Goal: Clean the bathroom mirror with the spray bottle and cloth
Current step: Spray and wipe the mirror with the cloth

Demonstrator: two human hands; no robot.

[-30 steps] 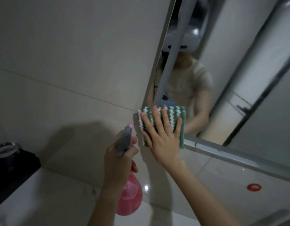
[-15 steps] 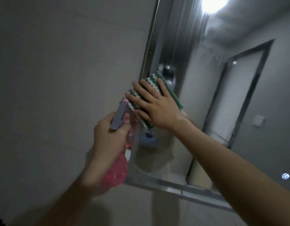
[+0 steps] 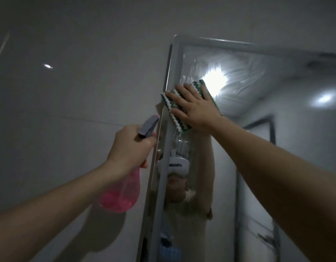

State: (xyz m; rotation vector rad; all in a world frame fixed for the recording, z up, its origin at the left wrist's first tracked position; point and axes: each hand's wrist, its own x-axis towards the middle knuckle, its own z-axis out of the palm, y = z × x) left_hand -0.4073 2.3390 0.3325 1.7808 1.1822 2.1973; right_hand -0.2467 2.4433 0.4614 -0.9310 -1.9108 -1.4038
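Right hand [image 3: 196, 110] flattens green-white zigzag cloth [image 3: 174, 105] against mirror [image 3: 239, 87].

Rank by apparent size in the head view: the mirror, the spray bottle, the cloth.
1. Mirror, by far the largest.
2. Pink spray bottle.
3. Green-and-white cloth.
The bottle is nearer the camera and both are partly hidden by hands, so 2 and 3 are uncertain.

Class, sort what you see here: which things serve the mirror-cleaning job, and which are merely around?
Job: mirror, green-and-white cloth pressed flat by the right hand, pink spray bottle gripped by the left hand.
Around: tiled wall, reflected doorway.
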